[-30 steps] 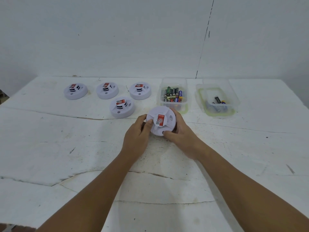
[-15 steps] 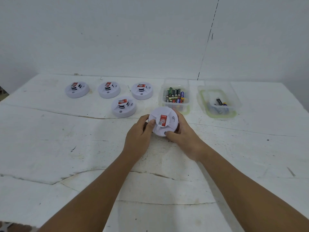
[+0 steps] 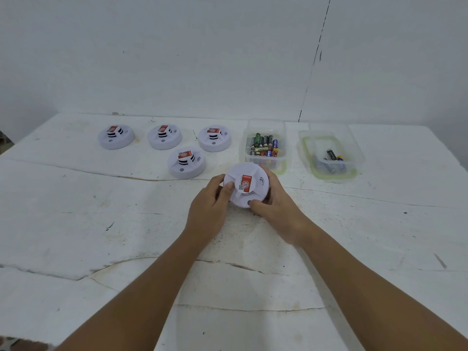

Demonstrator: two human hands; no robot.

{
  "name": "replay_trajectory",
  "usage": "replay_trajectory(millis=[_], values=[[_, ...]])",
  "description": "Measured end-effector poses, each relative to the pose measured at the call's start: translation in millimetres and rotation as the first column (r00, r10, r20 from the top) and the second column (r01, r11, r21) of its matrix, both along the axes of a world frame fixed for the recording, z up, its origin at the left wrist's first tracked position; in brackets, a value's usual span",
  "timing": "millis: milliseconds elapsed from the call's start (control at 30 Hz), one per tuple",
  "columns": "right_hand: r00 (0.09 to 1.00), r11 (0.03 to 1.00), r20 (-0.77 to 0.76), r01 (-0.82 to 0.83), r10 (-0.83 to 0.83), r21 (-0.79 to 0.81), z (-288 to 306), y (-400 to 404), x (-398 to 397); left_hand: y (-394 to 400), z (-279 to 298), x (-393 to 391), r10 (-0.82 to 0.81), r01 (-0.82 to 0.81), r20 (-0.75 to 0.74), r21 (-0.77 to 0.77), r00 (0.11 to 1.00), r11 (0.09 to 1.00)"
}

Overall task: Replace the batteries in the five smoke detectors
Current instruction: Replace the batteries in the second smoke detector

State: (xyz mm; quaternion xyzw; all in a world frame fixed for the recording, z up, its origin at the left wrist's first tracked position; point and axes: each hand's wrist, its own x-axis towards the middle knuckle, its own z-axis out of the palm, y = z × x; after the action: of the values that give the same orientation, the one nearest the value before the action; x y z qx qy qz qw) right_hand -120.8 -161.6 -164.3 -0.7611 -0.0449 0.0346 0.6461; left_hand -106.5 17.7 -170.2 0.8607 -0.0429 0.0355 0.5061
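Note:
Both my hands hold a round white smoke detector (image 3: 247,184) with a red label, tilted up off the white table. My left hand (image 3: 211,207) grips its left rim, thumb on the face. My right hand (image 3: 276,209) curls round its right and lower rim. Several more detectors sit behind: three in a back row (image 3: 116,136) (image 3: 164,136) (image 3: 214,138) and one nearer (image 3: 186,162). A clear box (image 3: 264,127) holds several batteries (image 3: 264,147). A second clear box with a green rim (image 3: 307,148) holds a few batteries (image 3: 332,158).
The white table (image 3: 101,219) is cracked and scuffed, with bare surface to the left and in front of my arms. A white wall stands close behind the boxes. The table's right edge runs near the green-rimmed box.
The held detector has turned slightly in my hands, its label now more upright. Both hands keep their grip in about the same spot.

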Motion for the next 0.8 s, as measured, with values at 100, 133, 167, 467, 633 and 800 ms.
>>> replay_trajectory(millis=[100,133,167,467,633,800], values=[[1.0,1.0,0.003,0.0,0.0,-0.005,0.1,-0.8,0.0,-0.4,0.0,0.0,-0.002,0.002,0.001,0.003,1.0,1.0],[1.0,1.0,0.005,0.002,-0.002,-0.009,0.2,-0.9,0.2,-0.1,0.1,0.0,-0.004,0.004,0.003,0.006,1.0,1.0],[1.0,1.0,0.007,0.003,-0.003,-0.016,0.1,-1.1,0.5,-0.2,-0.1,0.0,-0.008,0.008,0.006,0.008,1.0,1.0],[1.0,1.0,0.009,-0.002,0.002,-0.009,0.4,-1.6,0.3,-0.1,0.6,0.1,-0.008,0.008,0.004,0.003,1.0,1.0],[1.0,1.0,0.008,-0.017,0.017,0.022,0.5,-1.6,0.5,0.1,0.7,0.2,-0.006,0.006,0.013,-0.014,1.0,1.0],[1.0,0.999,-0.008,-0.013,0.014,0.042,0.6,-0.7,0.1,0.1,-0.5,0.6,-0.002,0.002,0.005,-0.002,1.0,1.0]])
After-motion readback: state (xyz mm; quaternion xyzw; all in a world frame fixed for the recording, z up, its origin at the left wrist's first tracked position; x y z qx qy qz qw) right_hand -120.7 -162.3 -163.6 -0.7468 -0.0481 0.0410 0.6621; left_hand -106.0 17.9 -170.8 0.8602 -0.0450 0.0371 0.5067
